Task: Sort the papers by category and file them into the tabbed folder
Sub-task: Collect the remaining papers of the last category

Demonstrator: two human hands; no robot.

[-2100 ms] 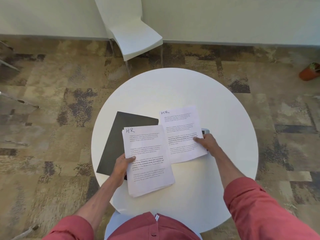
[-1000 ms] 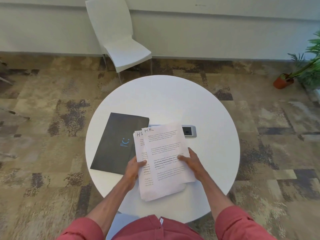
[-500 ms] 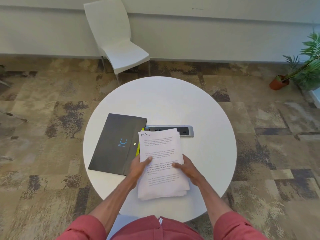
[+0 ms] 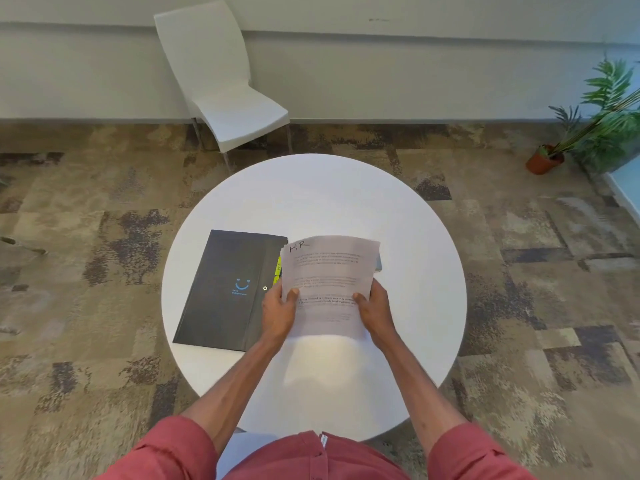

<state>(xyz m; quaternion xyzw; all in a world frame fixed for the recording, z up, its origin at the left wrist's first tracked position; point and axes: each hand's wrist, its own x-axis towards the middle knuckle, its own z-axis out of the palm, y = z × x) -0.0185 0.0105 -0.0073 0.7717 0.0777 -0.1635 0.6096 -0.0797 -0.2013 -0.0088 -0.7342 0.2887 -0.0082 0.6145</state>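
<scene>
Head view: at frame centre, the left hand and right hand each grip one side of the paper stack, whose top sheet is marked "HR", held over the white table. The dark tabbed folder lies closed just left of it, so filing looks unstarted. How far sorting has got is unclear.

Bright, even daylight; a soft shadow falls on the counter beneath the slightly blurred papers; wide-angle edges bow.
</scene>
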